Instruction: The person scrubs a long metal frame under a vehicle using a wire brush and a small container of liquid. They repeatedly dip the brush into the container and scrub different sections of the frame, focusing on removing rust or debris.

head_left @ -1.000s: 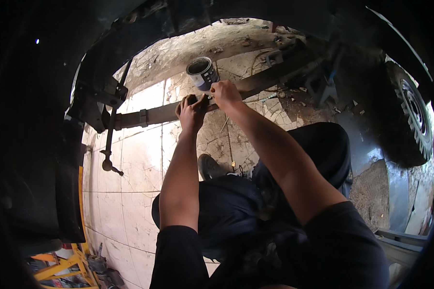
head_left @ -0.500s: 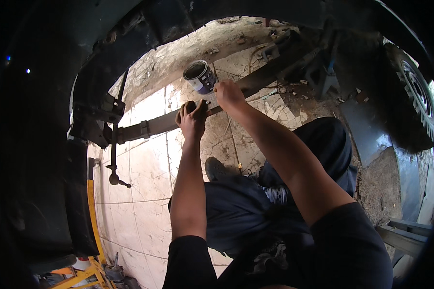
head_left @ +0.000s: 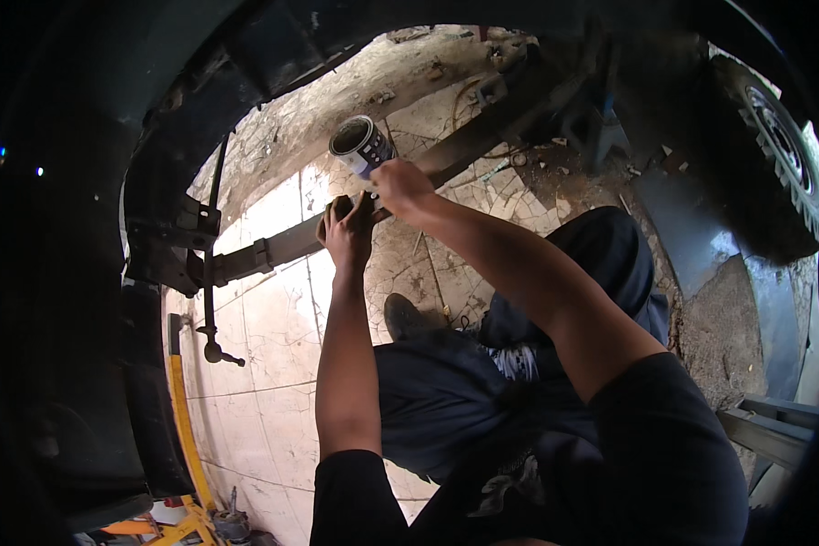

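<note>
No print can be read on the can (head_left: pixel 374 150).

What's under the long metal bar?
Cracked tile floor shows on either side of the bar. Whatever is directly beneath is covered by the bar; the left hand and right hand hide more.

The long, narrow bar (head_left: pixel 296 243) is dark grey metal, flat-faced, with a bracket-like clip (head_left: pixel 262 256) around it to the left of the can (head_left: pixel 374 158). It slants past the can's near side, its right stretch running farther off into shadow. Its portion nearest the can is partly hidden.
</note>
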Demonstrator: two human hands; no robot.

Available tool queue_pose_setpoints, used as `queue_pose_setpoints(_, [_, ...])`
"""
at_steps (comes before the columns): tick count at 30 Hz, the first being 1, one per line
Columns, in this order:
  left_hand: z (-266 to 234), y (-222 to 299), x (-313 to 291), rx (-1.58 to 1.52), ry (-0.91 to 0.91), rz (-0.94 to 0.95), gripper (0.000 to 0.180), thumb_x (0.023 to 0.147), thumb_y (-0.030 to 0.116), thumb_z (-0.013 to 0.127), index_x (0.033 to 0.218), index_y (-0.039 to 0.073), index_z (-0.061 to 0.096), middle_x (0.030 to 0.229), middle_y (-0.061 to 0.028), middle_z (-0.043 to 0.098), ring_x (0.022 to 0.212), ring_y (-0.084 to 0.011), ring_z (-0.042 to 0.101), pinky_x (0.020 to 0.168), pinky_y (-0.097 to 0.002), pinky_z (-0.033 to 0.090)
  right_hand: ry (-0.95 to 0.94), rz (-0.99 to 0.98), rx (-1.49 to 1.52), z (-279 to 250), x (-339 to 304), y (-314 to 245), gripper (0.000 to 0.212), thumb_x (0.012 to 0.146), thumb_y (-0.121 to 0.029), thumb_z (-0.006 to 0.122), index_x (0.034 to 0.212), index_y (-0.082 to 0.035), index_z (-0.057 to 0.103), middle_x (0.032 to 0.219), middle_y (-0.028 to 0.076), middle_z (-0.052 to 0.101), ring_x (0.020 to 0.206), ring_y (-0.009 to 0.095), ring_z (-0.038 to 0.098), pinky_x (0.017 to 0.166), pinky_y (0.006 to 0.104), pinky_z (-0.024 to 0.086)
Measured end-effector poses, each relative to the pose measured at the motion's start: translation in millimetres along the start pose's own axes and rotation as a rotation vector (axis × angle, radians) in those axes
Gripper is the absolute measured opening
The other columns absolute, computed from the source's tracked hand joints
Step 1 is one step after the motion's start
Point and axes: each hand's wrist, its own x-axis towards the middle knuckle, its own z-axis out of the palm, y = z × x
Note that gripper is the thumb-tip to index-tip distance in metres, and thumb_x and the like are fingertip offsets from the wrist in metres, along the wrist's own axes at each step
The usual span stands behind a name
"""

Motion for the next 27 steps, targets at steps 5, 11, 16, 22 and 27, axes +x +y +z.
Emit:
queue_pose_setpoints(5, [-2,1,-49,-0.126,0.121,-0.083,0.051,0.089,0.030,0.081,0.138,0.021,0.069,0.149,-0.0153,0.057,0.143,-0.0364,0.047,0.119,-0.0501,0.032,0.222,-0.276,0.339,-14,-77,-1,0.014,0.093,-0.019,0.071,0.094,-0.006,0.078,0.092,0.016,0.077,0.088,0.033,0.076,0.076,0.0423,0.060])
queue_pose_setpoints(11, [2,86,-126,-0.699,-0.031,-0.487,0.034,0.103,0.025,0.068,0.132,0.006,0.071,0.133,-0.0140,0.067,0.124,-0.0253,0.064,0.102,-0.0369,0.052,0.230,0.159,0.548,-23,-181,57,0.019,0.088,-0.015,0.083,0.102,-0.003,0.078,0.095,0.012,0.079,0.084,0.024,0.076,0.073,0.0345,0.058])
queue_pose_setpoints(16, [18,90,-90,-1.188,0.019,-0.702,0.031,0.104,0.017,0.067,0.130,-0.001,0.070,0.120,-0.0107,0.074,0.108,-0.0148,0.069,0.093,-0.0307,0.055,0.281,0.122,0.590,7,-147,42,0.018,0.089,-0.017,0.081,0.101,-0.003,0.078,0.093,0.013,0.077,0.084,0.028,0.075,0.073,0.0368,0.057])
queue_pose_setpoints(22, [26,88,-95,-1.509,-0.052,-0.983,0.038,0.099,0.014,0.075,0.128,-0.008,0.068,0.122,-0.0145,0.072,0.110,-0.0202,0.070,0.098,-0.0307,0.055,0.269,0.009,0.531,21,-153,40,0.020,0.083,-0.008,0.082,0.103,-0.007,0.077,0.097,0.012,0.076,0.088,0.033,0.074,0.077,0.0378,0.058])
queue_pose_setpoints(27, [28,91,-92,-1.582,-0.085,-1.013,0.039,0.096,0.008,0.076,0.130,-0.008,0.065,0.122,-0.0140,0.072,0.111,-0.0197,0.068,0.100,-0.0309,0.054,0.152,0.030,0.552,25,-158,44,0.027,0.083,-0.005,0.079,0.110,-0.007,0.075,0.102,0.013,0.076,0.095,0.034,0.074,0.081,0.0403,0.059])
